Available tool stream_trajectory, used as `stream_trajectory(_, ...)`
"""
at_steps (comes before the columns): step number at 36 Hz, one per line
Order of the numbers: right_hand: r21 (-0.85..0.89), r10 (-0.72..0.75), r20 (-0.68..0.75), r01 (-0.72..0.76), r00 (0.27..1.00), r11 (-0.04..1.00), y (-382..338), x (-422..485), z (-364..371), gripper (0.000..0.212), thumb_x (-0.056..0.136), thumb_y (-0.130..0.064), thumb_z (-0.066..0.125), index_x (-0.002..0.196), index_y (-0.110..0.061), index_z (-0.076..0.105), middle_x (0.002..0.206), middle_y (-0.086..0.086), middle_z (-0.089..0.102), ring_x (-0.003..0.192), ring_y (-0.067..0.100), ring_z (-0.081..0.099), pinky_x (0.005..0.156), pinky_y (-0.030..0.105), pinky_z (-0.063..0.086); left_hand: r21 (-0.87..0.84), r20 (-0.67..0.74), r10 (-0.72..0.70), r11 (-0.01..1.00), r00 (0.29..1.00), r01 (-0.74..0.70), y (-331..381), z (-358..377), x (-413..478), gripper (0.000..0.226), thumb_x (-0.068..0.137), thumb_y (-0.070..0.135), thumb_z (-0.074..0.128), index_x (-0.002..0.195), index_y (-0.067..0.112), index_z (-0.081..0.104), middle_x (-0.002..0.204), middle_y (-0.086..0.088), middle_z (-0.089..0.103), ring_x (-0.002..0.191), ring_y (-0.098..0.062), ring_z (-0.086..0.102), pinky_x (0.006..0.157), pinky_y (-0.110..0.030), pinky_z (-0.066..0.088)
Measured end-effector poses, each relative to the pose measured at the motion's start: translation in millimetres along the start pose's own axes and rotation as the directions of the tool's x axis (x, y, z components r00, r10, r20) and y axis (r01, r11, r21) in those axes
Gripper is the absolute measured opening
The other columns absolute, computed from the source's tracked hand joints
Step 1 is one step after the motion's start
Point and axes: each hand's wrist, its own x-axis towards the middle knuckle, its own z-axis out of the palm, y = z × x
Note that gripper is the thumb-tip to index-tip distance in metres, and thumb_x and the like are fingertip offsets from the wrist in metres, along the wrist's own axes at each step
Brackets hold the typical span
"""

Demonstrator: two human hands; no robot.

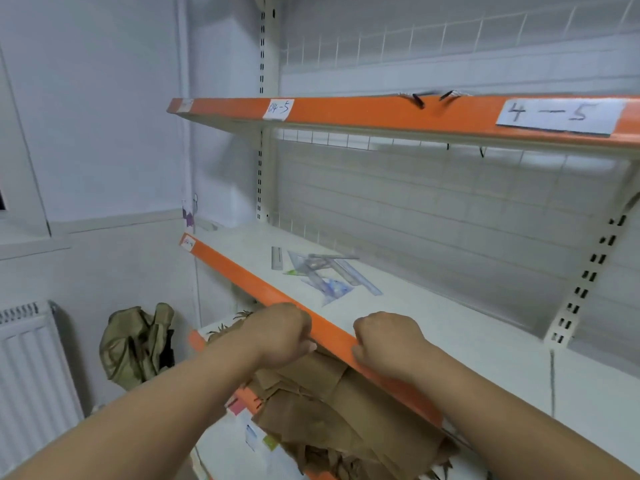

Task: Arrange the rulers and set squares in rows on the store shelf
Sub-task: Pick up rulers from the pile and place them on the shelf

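A loose heap of clear plastic rulers and set squares (pixel 323 273) lies on the white middle shelf (pixel 450 327), overlapping at odd angles. One short ruler (pixel 276 258) sits apart at the heap's left, and a bluish set square (pixel 333 289) is nearest the front. My left hand (pixel 280 330) and my right hand (pixel 388 341) are at the shelf's orange front edge (pixel 242 271), both with fingers curled and nothing visible in them. The heap lies beyond and between the two hands, untouched.
An upper shelf (pixel 381 114) with paper labels hangs overhead. Crumpled brown paper bags (pixel 329 403) fill the shelf below my hands. A wire grid backs the shelves. On the floor at the left stand a radiator (pixel 31 368) and an olive bag (pixel 136 344).
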Motion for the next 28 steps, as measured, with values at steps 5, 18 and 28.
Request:
stream_trajectory(5, -0.004, 0.006, 0.006, -0.006, 1.0, 1.0, 3, 51, 4, 0.011, 0.093, -0.028, 0.045, 0.087, -0.019, 0.049, 0.078, -0.001, 0.049, 0.08, 0.02, 0.049, 0.055, 0.026, 0.028, 0.029, 0.004, -0.006, 1.0, 1.0, 0.006, -36, -9, 39, 0.038, 0.095, 0.036, 0.051, 0.128, 0.018, 0.056, 0.125, -0.005, 0.052, 0.116, -0.021, 0.049, 0.091, -0.029, 0.042)
stream_trajectory(18, -0.018, 0.087, 0.076, -0.086, 0.993, 0.996, 5, 125, 4, 0.032, 0.092, -0.024, 0.045, 0.064, -0.02, 0.031, 0.065, -0.008, 0.033, 0.076, 0.018, 0.042, 0.048, 0.022, 0.019, -0.019, 0.021, 0.052, 0.999, 0.998, -0.051, -93, -19, 126, 0.041, 0.095, 0.041, 0.051, 0.131, 0.021, 0.052, 0.127, -0.002, 0.05, 0.117, -0.018, 0.049, 0.096, -0.03, 0.042)
stream_trajectory(28, -0.041, 0.24, 0.091, -0.237, 0.967, 0.971, -9, 174, 8, 0.024, 0.093, -0.026, 0.042, 0.07, -0.02, 0.038, 0.074, -0.001, 0.041, 0.077, 0.021, 0.043, 0.049, 0.023, 0.021, 0.015, 0.035, 0.196, 0.98, 0.98, -0.197, -143, -28, 180, 0.038, 0.095, 0.04, 0.052, 0.126, 0.018, 0.058, 0.127, -0.003, 0.053, 0.116, -0.02, 0.051, 0.094, -0.031, 0.044)
